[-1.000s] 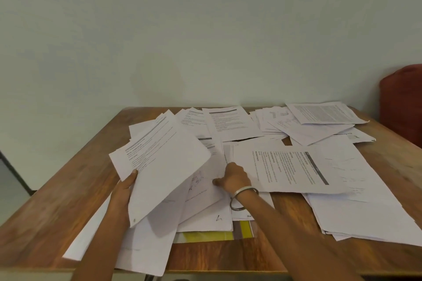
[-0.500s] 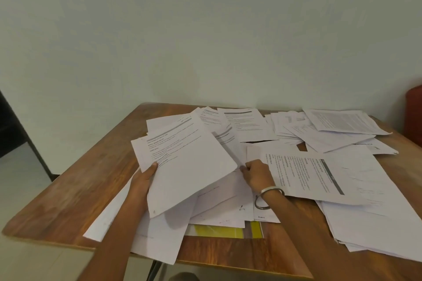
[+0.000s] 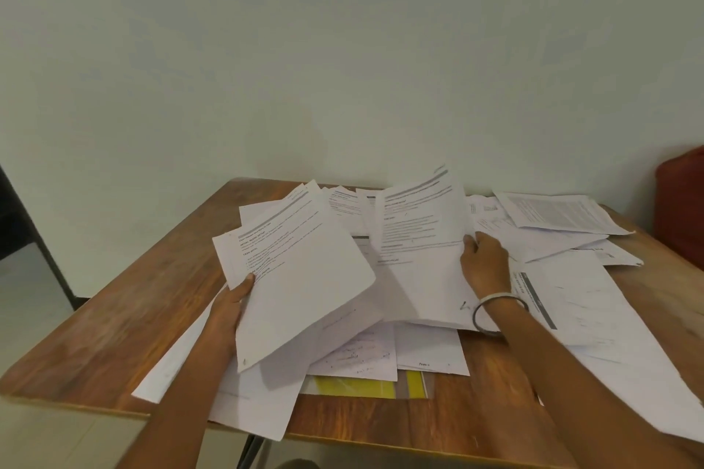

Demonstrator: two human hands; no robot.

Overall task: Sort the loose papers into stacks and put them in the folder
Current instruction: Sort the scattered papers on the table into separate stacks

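Note:
Loose white printed papers [image 3: 571, 301] lie scattered over the wooden table [image 3: 125, 301]. My left hand [image 3: 232, 301] grips a small stack of sheets [image 3: 301, 278] by its left edge, held tilted above the pile. My right hand [image 3: 485, 263], with a metal bangle on the wrist, holds a printed sheet [image 3: 419, 236] by its right edge, its far end lifted off the pile. A yellow folder [image 3: 358, 386] lies near the table's front edge, mostly buried under papers, with only a strip showing.
More sheets [image 3: 552, 217] overlap at the table's back right, close to the pale wall [image 3: 343, 68]. A red cushion or seat [image 3: 682, 202] stands at the far right. Bare wood shows at the table's left side. Some papers overhang the front edge.
My right hand has moved right and lifted a printed sheet from the pile. The left hand's stack has stayed raised. The camera view has shifted slightly.

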